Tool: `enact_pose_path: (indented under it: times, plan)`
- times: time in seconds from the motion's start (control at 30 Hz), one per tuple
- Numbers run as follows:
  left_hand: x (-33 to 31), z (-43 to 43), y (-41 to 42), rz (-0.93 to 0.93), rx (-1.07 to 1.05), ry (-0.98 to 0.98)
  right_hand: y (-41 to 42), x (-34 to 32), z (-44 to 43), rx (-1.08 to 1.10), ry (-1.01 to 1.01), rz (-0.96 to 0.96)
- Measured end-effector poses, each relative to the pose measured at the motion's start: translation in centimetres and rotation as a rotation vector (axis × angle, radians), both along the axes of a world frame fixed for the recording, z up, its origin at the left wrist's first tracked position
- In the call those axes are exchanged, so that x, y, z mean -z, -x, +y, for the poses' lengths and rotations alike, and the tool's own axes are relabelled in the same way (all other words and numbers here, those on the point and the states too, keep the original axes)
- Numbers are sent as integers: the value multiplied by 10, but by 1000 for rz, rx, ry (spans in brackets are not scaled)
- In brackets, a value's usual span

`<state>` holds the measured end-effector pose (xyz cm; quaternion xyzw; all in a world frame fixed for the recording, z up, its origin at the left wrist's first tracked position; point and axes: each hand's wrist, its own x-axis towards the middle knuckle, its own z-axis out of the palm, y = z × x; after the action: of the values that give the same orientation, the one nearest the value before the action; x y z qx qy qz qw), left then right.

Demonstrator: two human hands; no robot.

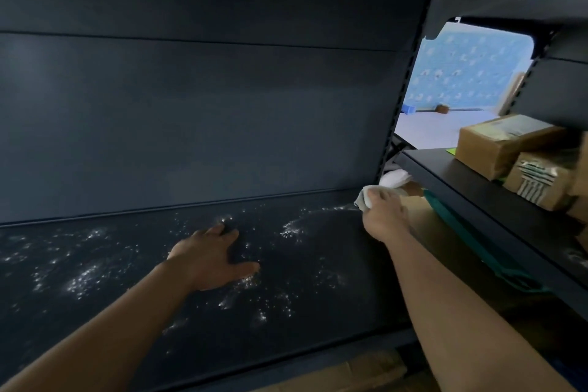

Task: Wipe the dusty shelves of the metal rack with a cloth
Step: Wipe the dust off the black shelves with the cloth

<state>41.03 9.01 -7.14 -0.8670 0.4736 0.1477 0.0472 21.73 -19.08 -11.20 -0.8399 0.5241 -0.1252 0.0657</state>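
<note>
Shelf of dark blue-grey sheet metal (318, 267), seen from the head camera, with a plain back panel of the same dark metal (191, 105) rising behind it. Scattered white dust specks (82, 277) cover the left and middle of the shelf, and a thin curved line of specks runs toward the rear right corner, where the surface looks darker and cleaner. The left hand (213, 258) lies palm down on the middle of the shelf, fingers straight and spread, holding nothing. The right hand (385, 216) reaches to the rear right corner, its fingers curled round a crumpled white cloth (366, 196) that touches the shelf near the back edge. Just beyond it lies another white bundle (394, 177); whether this is part of the same cloth cannot be told. A slotted dark metal upright (401, 99) marks the right end of the back panel. To the right, a neighbouring dark shelf (477, 194) sits higher and carries a brown cardboard box (499, 143) and, beside it, a brown parcel with a printed white label (537, 181). A teal strip (461, 232) runs under that shelf's front edge. Through the gap beyond the upright, a light blue patterned wall (471, 70) is visible. Flat brown cardboard (350, 372) shows below the shelf's front edge.
</note>
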Motion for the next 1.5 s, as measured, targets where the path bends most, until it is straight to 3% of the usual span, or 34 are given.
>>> enact_pose_path:
  times: [0.33,0.47,0.57,0.77,0.93,1.23,1.37,1.43,1.5]
  plan:
    - [0,0,0,14,-17,34,-61,-1,48,-365,-17,-63]
    - [0,-2,4,-7,-20,36,-62,-9,94,-590,-217,-122]
    - [1,0,4,2,-25,50,-41,-10,86,-479,-380,-261]
    - [3,6,5,30,-42,112,48,-8,31,-89,-229,-213]
    - [5,31,13,26,-22,205,60,-3,65,-105,-51,-130]
    - [8,104,10,-7,-16,213,-32,0,222,-389,-99,-204]
    - [8,134,-1,0,-63,162,-50,-6,269,-441,-235,-442]
    - [9,145,-7,13,-45,130,-40,-17,269,-335,-164,-609]
    - [11,152,-11,13,-9,113,-17,-25,252,-194,-75,-615]
